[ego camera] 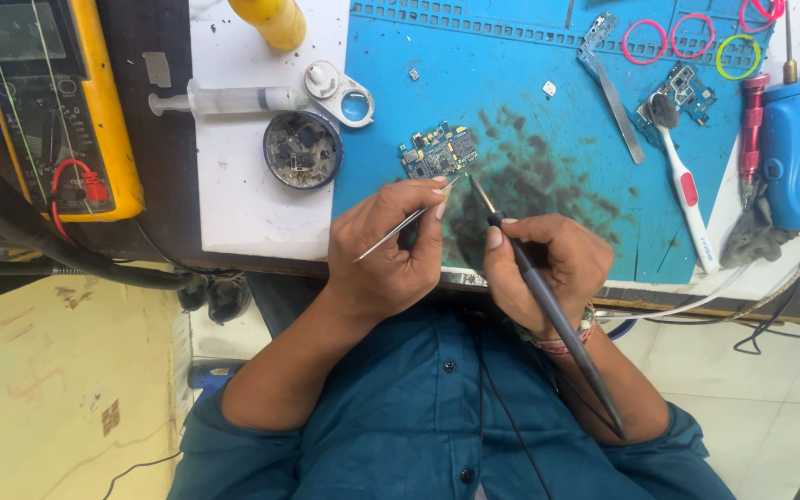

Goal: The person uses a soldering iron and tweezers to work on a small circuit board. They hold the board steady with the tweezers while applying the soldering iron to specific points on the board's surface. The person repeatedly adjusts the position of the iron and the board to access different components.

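Circuit board under two tools on a blue mat

Circuit board (439,151), small and blue, lies flat on the stained blue mat (530,93), just beyond both hands; the left hand (391,245) pinches thin metal tweezers (406,222), tips angled toward the board's near edge; the right hand (548,264) grips a dark soldering iron (548,306) like a pen, tip close beside the tweezers; a round tin (302,149), a syringe (224,98) and a yellow meter (57,102) sit to the left; a white toothbrush (682,181) lies to the right.
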